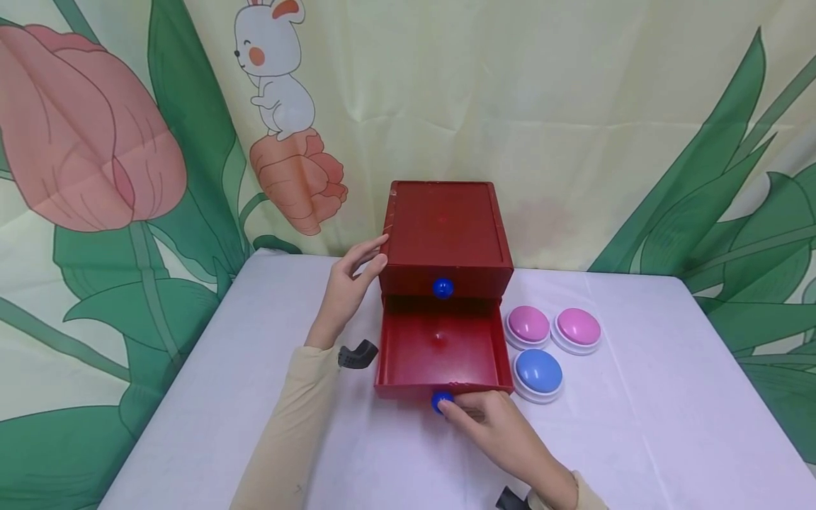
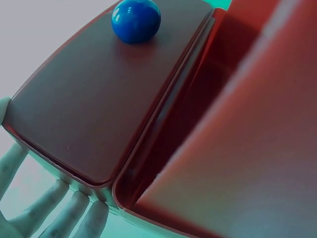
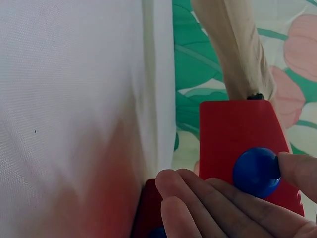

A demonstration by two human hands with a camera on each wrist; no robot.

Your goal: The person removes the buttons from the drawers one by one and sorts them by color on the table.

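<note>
The right hand (image 1: 503, 431) pinches a round, glossy blue knob (image 1: 440, 401) between thumb and fingers; the knob sits on the front of a shallow red drawer (image 1: 440, 358), which stands pulled out. The left hand (image 1: 347, 289) rests its extended, spread fingers against the left side of a boxy red cabinet (image 1: 443, 227), the body that holds the drawer. Above the open drawer, a closed red upper drawer (image 1: 408, 280) carries a matching blue ball knob (image 1: 443, 287) (large and shiny in the left wrist view). Long beige sleeves (image 1: 287, 425) cover both arms, with a black wrist fitting (image 1: 358, 355) at each cuff. Just right of the drawer lie a pink dome on a round white base (image 1: 528, 326), a second pink dome (image 1: 578, 327) beside it, and a blue dome (image 1: 538, 372) nearer the person, all on a white-covered table (image 1: 650, 425). Behind hangs a pale cloth backdrop (image 1: 542, 92) printed with a tulip, green leaves and a white rabbit on a carrot.
</note>
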